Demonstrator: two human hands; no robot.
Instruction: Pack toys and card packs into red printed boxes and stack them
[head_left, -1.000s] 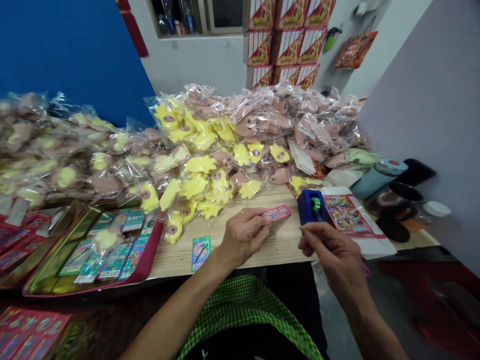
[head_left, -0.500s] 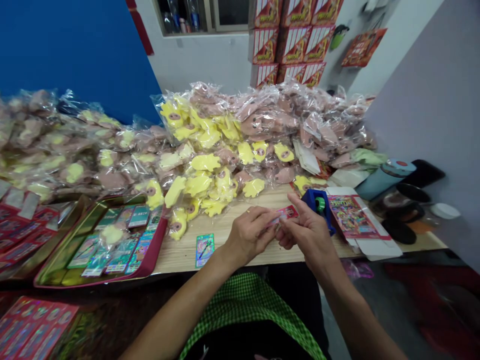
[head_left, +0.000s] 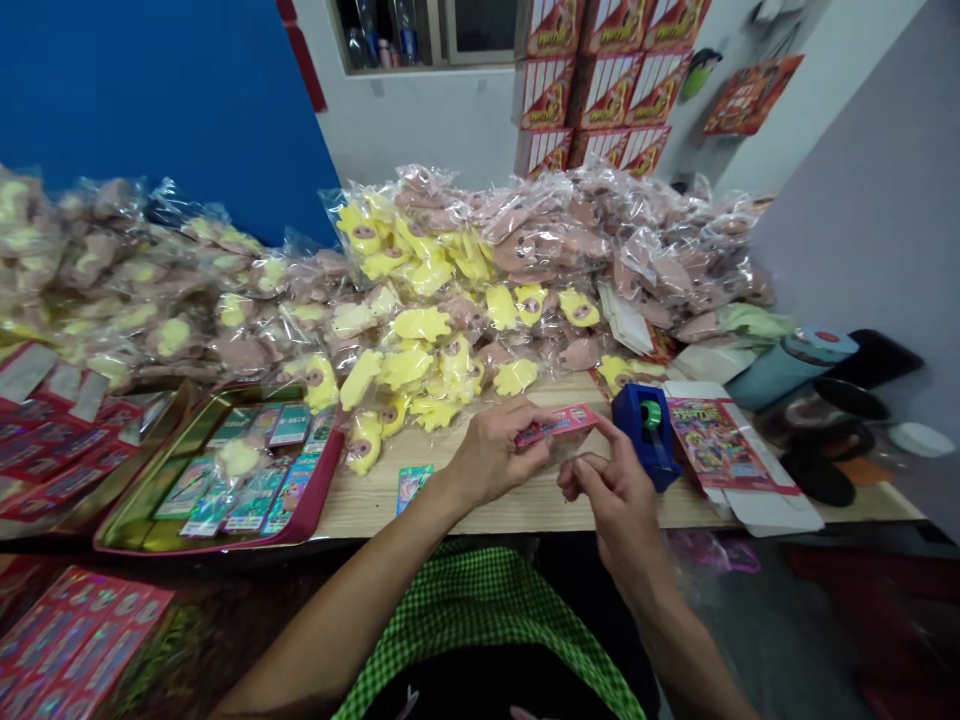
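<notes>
Head view: the left hand [head_left: 499, 455] is at the centre of the frame, just below the middle; its fingers are closed on the left end of a slim red box [head_left: 562, 423], gripping it between thumb and fingers; the box lies tilted above the table [head_left: 480, 515], its printed side facing up. The right hand [head_left: 616, 490] is right of centre; its index finger is extended, with the tip at the right end of the slim red box; the thumb and remaining fingers are bent together below; whether they pinch anything cannot be told.

A blue tape dispenser [head_left: 643, 455] stands just beside the right hand, on its right; an opened carton [head_left: 772, 512] lies farther right, near a light-blue bottle [head_left: 793, 368]; a card [head_left: 411, 484] lies left of the left hand, partly covered by the forearm. A tray [head_left: 324, 475] with a red rim occupies the left of the frame and holds cards [head_left: 283, 497] and one bagged toy [head_left: 238, 457]; a heap of bagged toys [head_left: 420, 325] spans the middle band; stacked boxes [head_left: 547, 92] stand at the upper centre; a red printed sheet [head_left: 82, 640] is at the lower left.
</notes>
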